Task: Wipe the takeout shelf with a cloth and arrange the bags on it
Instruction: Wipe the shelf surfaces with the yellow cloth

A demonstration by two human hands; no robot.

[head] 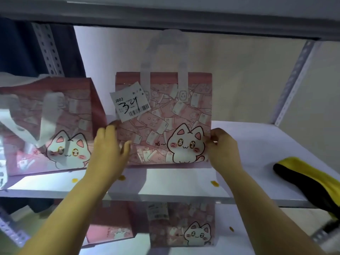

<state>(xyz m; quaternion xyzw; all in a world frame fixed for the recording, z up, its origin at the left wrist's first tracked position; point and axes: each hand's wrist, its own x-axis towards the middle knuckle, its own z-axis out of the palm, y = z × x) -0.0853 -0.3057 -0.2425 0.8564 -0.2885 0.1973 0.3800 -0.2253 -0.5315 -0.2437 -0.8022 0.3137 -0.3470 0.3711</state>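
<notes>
Pink cat-print bag [163, 118] stands upright on the shelf [257, 144], left hand [108, 144] gripping its 9 o'clock edge, right hand [222, 150] pinching its 3 o'clock edge; yellow-black cloth [303, 173] lies at 4 o'clock.

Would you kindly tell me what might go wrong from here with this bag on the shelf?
1. The cloth hangs over the shelf's front edge and may slip off.
2. The bag, gripped by the left hand and right hand, stands close to the left bag; a sideways push could knock it.
3. The tilted label looks loosely attached and might tear off.
</notes>
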